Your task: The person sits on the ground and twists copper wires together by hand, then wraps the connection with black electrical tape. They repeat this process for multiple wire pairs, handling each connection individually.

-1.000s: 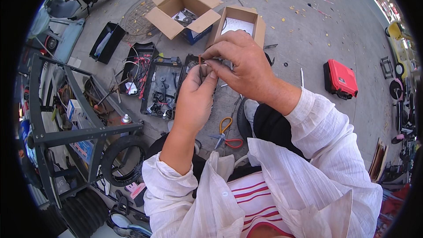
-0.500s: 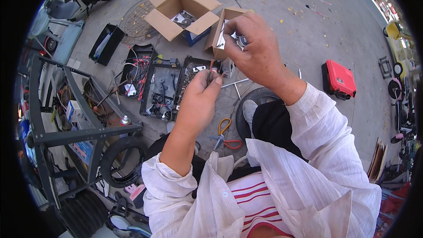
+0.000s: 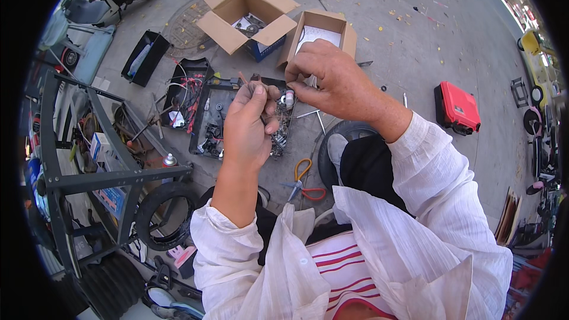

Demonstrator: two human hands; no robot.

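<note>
My left hand (image 3: 252,117) is closed, pinching a thin copper-coloured wire (image 3: 242,76) whose end sticks out above the thumb. My right hand (image 3: 336,82) is a short way to its right, thumb and fingertips pressed together. Whatever lies between those fingertips is too small to make out. Below both hands are black trays (image 3: 203,123) of small hardware, partly hidden by the left hand. A small cylinder with a pale label (image 3: 289,98) shows between the hands. Nearer me on the ground lie scissors (image 3: 303,182) with one orange and one red handle.
Two open cardboard boxes (image 3: 228,21) stand beyond the trays. A T-shaped wrench (image 3: 319,117) and a tyre (image 3: 328,169) lie by my foot. A red case (image 3: 457,108) sits at the right. On the left stands a dark metal frame (image 3: 118,175) beside another tyre (image 3: 144,216).
My hands have moved apart; the left went left, the right came lower and slightly left. The wire end now points up and left from my left hand, and the second box shows more.
</note>
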